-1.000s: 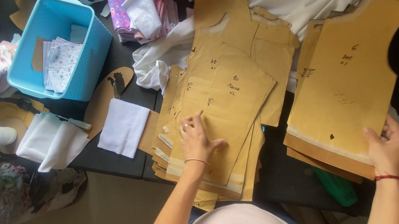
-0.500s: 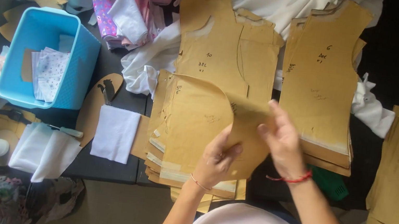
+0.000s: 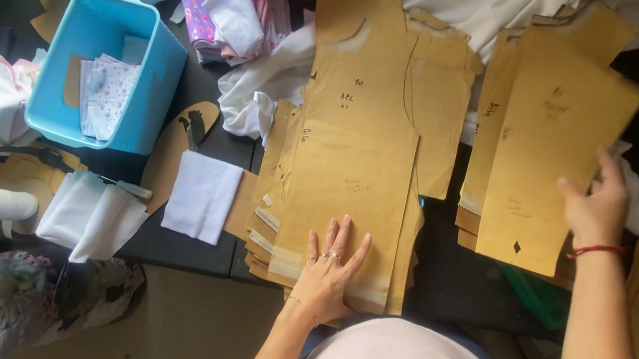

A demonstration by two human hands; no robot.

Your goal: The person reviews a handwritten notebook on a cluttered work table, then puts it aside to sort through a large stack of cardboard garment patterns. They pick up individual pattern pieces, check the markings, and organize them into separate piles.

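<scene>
Since the earlier frame, one brown paper pattern piece (image 3: 561, 152) had been carried rightward off the middle stack of pattern pieces (image 3: 348, 184) and was laid over the right-hand stack (image 3: 478, 203). A blue bin (image 3: 105, 63) was seen far left. The left hand (image 3: 330, 270) was pressed flat, fingers spread, gripping nothing. The right hand (image 3: 598, 208) was closed on the carried piece's right edge.
</scene>
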